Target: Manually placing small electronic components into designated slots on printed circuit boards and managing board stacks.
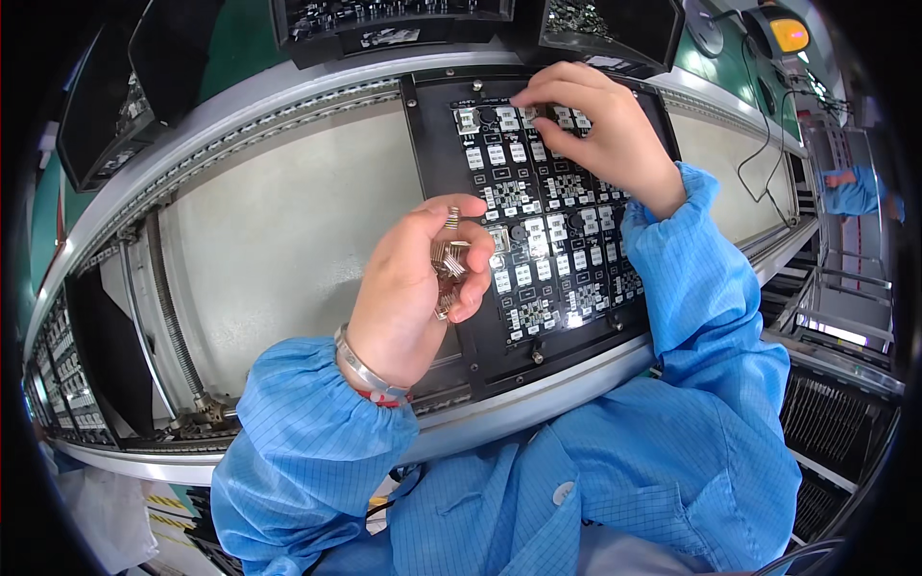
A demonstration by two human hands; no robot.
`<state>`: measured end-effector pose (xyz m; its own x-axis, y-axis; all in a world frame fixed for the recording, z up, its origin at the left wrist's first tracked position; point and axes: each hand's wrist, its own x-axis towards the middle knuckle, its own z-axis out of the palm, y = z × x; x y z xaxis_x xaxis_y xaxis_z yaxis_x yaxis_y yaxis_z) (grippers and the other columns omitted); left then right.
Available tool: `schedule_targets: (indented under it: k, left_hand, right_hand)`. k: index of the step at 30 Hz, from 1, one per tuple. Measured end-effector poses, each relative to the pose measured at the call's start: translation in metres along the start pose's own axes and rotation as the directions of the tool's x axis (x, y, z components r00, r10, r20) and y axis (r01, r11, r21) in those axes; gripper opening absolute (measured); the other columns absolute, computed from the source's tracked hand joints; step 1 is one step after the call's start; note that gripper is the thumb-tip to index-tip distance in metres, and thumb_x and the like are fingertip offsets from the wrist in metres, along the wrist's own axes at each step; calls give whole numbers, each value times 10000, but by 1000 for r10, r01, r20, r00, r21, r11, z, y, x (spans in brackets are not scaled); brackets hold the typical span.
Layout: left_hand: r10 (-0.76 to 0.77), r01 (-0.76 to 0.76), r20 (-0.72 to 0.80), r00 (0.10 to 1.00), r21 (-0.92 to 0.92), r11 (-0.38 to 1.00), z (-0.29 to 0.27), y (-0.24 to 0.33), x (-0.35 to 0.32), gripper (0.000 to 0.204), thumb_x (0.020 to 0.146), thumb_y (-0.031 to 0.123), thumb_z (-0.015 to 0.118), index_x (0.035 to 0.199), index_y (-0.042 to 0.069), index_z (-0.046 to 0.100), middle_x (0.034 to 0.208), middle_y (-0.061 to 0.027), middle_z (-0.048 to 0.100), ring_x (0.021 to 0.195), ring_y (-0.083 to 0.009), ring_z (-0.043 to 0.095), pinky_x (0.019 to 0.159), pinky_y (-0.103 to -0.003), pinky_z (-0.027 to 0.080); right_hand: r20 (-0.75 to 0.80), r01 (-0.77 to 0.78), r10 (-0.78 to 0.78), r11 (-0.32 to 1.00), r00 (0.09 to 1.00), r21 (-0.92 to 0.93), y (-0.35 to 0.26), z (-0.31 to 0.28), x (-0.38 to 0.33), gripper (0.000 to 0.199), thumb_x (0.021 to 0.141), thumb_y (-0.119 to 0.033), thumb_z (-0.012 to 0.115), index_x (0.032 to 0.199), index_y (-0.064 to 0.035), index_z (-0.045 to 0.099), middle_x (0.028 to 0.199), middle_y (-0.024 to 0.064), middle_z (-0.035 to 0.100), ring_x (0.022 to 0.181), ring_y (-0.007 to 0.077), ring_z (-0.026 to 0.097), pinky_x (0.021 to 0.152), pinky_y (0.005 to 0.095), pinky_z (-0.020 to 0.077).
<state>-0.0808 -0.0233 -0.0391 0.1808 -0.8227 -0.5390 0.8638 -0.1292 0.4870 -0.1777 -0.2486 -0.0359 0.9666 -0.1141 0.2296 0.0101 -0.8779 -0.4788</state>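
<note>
My left hand is curled, palm up, around several small silvery metal parts with ridged, pin-like edges. It hovers over the left edge of a black carrier frame. Set in that frame is a black circuit board panel, covered with rows of white and metal components. Over the panel's far part, my right hand points down, thumb and forefinger drawn toward each other at a component. Whatever lies between those fingertips is too small to make out. Some of the board is hidden under the right hand and sleeve.
Black bins with small metal parts stand along the far side, another bin to their right. Conveyor rails run along both sides of the carrier. A further black bin sits at the far left, and a yellow-and-black device at the far right.
</note>
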Motion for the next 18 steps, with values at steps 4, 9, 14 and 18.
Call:
schedule_targets:
  k: [4,9,14,18]
  left_hand:
    - [2,-1,9,1000,-20,1000,-4,-2,3,290,947,221,359,1077,-2,492,718,-62,521,529,-120,448,442,-238,333]
    - [2,-2,-5,1000,-5,1000,-8,-1,5,300,945,217,354,1083,-5,501,722,-63,522,528,-118,447,443,-237,337]
    - [7,-7,16,1000,-14,1000,-9,0,7,316,944,209,341,1106,-9,503,730,-62,523,544,-117,451,449,-239,339]
    - [1,0,27,1000,-30,1000,-11,1,7,324,942,200,332,1112,-14,507,734,-59,521,561,-114,451,455,-238,340]
  right_hand:
    - [-31,-23,20,993,999,-119,6,14,2,422,734,25,625,1139,-85,579,972,74,612,916,221,607,824,320,495]
    - [-18,-33,31,994,999,-102,8,21,6,476,734,21,628,1187,-96,541,962,75,612,922,228,608,832,326,495]
    - [-19,32,-35,986,999,-161,10,27,11,502,724,28,622,1200,-102,524,924,73,599,895,240,596,797,337,498]
    - [-2,39,-39,986,999,-164,7,27,14,514,720,32,620,1206,-101,517,910,75,591,881,247,591,781,342,499]
